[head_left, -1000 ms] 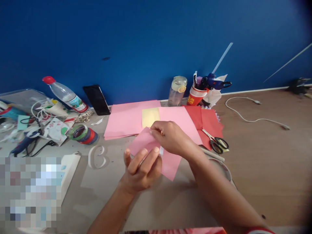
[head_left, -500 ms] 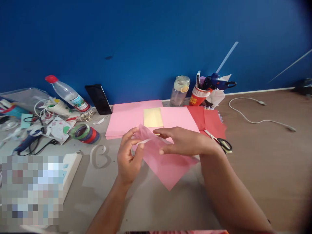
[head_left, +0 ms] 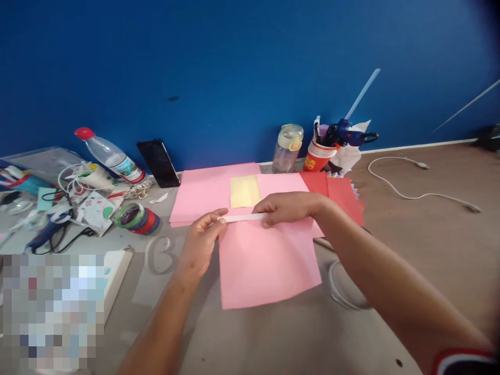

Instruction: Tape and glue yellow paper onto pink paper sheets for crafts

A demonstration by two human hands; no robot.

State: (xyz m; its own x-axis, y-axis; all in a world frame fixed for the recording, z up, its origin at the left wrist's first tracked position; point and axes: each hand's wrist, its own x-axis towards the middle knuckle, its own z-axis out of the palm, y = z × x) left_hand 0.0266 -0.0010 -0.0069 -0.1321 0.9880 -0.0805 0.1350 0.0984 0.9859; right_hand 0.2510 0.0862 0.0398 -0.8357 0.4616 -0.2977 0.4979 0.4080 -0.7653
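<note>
A person holds a narrow, flat white strip (head_left: 245,218) along the top edge of a four-sided pink paper sheet (head_left: 267,265) above a grey desk (head_left: 273,338). At the sheet's 10 o'clock, the left hand (head_left: 200,244) pinches the strip's end between thumb and forefinger, seemingly with the sheet's corner. At 12 to 1 o'clock, the right hand (head_left: 291,208) closes thumb and forefinger about the strip, whose far end is hidden; whether those fingers also grip the sheet cannot be told. Beyond, at 12 o'clock, a pale yellow rectangle of paper (head_left: 245,191) lies on larger flat pink papers (head_left: 203,192).

Good handling here likely means keeping strip and edge parallel, with light, even tension between the hands; a hard pull or a twist at either end could crease the thin paper.

Half a second earlier, the sheet hangs askew, one corner toward 6 o'clock, beneath spread right-hand fingers. Now it is squared up, its lower edge facing the wearer, and more of the strip shows.
</note>
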